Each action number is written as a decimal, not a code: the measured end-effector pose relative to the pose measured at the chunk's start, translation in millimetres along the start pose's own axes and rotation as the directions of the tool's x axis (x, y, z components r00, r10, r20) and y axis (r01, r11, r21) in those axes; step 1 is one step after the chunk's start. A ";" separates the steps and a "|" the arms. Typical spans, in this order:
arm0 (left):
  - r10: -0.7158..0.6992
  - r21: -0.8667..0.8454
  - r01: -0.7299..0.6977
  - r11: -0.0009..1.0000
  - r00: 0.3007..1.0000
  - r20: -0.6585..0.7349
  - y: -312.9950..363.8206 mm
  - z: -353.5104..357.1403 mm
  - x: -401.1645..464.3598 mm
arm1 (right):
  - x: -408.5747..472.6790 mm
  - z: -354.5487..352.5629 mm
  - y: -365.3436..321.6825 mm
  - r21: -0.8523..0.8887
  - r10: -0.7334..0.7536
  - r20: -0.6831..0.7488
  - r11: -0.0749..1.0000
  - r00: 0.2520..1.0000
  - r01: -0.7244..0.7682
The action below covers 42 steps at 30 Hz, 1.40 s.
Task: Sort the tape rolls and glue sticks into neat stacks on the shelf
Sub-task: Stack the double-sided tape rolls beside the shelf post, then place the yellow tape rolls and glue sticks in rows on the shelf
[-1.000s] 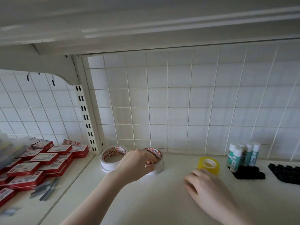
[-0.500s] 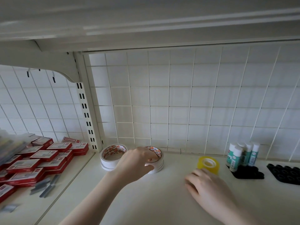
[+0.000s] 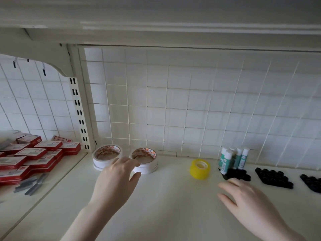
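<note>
Here the left hand point(image 3: 118, 178) hovers with relaxed, spread fingers just in front of two stacks of white tape rolls point(image 3: 145, 160), holding nothing. The right hand point(image 3: 246, 197) lies flat and empty on the shelf point(image 3: 173, 197). A yellow tape roll point(image 3: 199, 169) sits between the white stacks and the upright glue sticks point(image 3: 232, 159).

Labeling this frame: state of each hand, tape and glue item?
left hand: open, holds nothing
right hand: open, flat on shelf
left white tape stack: flat, free
right white tape stack: flat, free
yellow tape roll: flat, alone
glue sticks: upright, capped
</note>
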State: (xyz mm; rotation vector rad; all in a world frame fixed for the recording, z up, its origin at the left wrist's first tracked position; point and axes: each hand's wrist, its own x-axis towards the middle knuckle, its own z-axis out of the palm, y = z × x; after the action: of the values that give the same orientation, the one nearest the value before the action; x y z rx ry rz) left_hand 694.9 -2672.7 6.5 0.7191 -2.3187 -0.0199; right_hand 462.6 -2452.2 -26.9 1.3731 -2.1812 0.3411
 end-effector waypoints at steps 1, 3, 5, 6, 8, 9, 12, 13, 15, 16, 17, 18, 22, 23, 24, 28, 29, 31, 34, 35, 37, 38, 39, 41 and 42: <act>0.002 0.002 -0.002 1.000 1.000 0.008 10.0 1.4 -4.7 | -6.9 -3.3 9.6 -0.007 0.019 -0.013 1.000 1.000 -0.019; -0.002 0.022 0.001 1.000 1.000 0.025 33.5 4.0 -14.3 | -21.5 -13.0 31.3 -0.031 0.061 -0.033 0.998 0.998 -0.062; -0.017 0.027 0.016 0.999 0.999 0.045 61.2 9.2 -23.3 | -38.0 -22.0 57.1 -0.060 0.105 -0.055 0.992 0.993 -0.108; -0.030 0.023 0.029 0.999 0.998 0.054 76.7 13.0 -27.5 | -46.7 -26.5 71.5 -0.057 0.131 -0.062 0.989 0.989 -0.135; -0.061 0.006 0.061 0.998 0.996 0.072 112.3 22.5 -34.9 | -67.4 -32.3 103.6 -0.030 0.181 -0.076 0.982 0.980 -0.184; -0.075 -0.002 0.075 0.997 0.994 0.080 132.5 27.9 -38.4 | -78.4 -34.3 121.2 -0.021 0.204 -0.084 0.978 0.975 -0.207; -0.118 -0.018 0.121 0.993 0.988 0.102 199.8 48.1 -48.4 | -107.7 -43.6 176.4 0.016 0.247 -0.100 0.969 0.964 -0.246; -0.139 -0.024 0.142 0.990 0.985 0.098 222.3 53.4 -49.8 | -115.3 -48.1 193.2 0.021 0.243 -0.114 0.970 0.963 -0.243; -0.183 -0.068 0.191 0.979 0.977 0.106 265.9 61.2 -49.3 | -131.4 -59.4 221.5 0.039 0.260 -0.129 0.966 0.957 -0.257; -0.193 -0.090 0.205 0.975 0.974 0.121 285.3 64.2 -47.6 | -138.7 -65.4 234.5 0.059 0.273 -0.131 0.962 0.953 -0.267; -0.189 -0.101 0.201 0.974 0.975 0.116 302.7 66.5 -46.2 | -145.8 -71.0 247.3 0.084 0.289 -0.131 0.956 0.949 -0.279; -0.186 -0.106 0.198 0.975 0.976 0.109 318.3 68.1 -45.0 | -151.0 -76.5 258.9 0.108 0.307 -0.128 0.949 0.943 -0.295; -0.179 -0.131 0.195 0.972 0.976 0.124 364.0 70.0 -39.7 | -169.8 -95.3 291.4 0.163 0.376 -0.081 0.919 0.923 -0.359; -0.163 -0.133 0.181 0.974 0.978 0.132 372.7 71.2 -37.7 | -175.3 -99.2 296.4 0.180 0.401 -0.072 0.906 0.913 -0.384; -0.141 -0.138 0.160 0.978 0.980 0.139 380.7 73.4 -36.1 | -181.3 -101.9 300.8 0.197 0.424 -0.066 0.893 0.903 -0.405; -0.054 -0.185 0.086 0.979 0.983 0.174 407.7 87.7 -31.7 | -206.5 -111.8 317.0 0.179 0.494 -0.122 0.864 0.861 -0.471; -0.038 -0.203 0.074 0.976 0.983 0.179 414.4 92.1 -30.6 | -212.9 -114.9 321.2 0.151 0.497 -0.156 0.866 0.853 -0.477; -0.014 -0.229 0.059 0.972 0.981 0.195 430.6 99.8 -29.3 | -224.8 -123.5 332.6 0.106 0.509 -0.208 0.861 0.835 -0.498; 0.006 -0.261 0.056 0.964 0.974 0.228 462.2 110.2 -30.5 | -241.5 -137.6 356.9 0.093 0.516 -0.266 0.855 0.814 -0.511; 0.017 -0.269 0.050 0.962 0.971 0.240 473.1 113.6 -30.7 | -247.1 -141.0 365.8 0.098 0.514 -0.284 0.855 0.810 -0.509; 0.042 -0.278 0.034 0.960 0.965 0.260 496.6 120.1 -29.0 | -258.1 -146.5 385.4 0.126 0.524 -0.309 0.849 0.793 -0.512; 0.047 -0.280 0.029 0.959 0.964 0.261 509.1 123.2 -27.1 | -263.2 -149.1 395.9 0.137 0.528 -0.319 0.847 0.787 -0.513; 0.053 -0.285 0.024 0.958 0.965 0.257 522.6 126.8 -24.7 | -267.9 -151.9 407.8 0.138 0.526 -0.330 0.848 0.784 -0.511; 0.061 -0.296 0.016 0.955 0.967 0.249 552.1 136.2 -21.4 | -277.5 -157.3 436.1 0.124 0.515 -0.347 0.854 0.784 -0.505; 0.061 -0.298 0.015 0.954 0.968 0.244 567.8 141.6 -20.4 | -282.2 -159.6 451.4 0.118 0.509 -0.352 0.857 0.785 -0.502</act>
State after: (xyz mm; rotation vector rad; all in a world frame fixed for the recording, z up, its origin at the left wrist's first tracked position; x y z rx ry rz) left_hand 339.1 -2207.8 4.7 0.5603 -2.4868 -0.4658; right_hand 204.8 -1959.8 -23.0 0.6243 -2.1796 0.7566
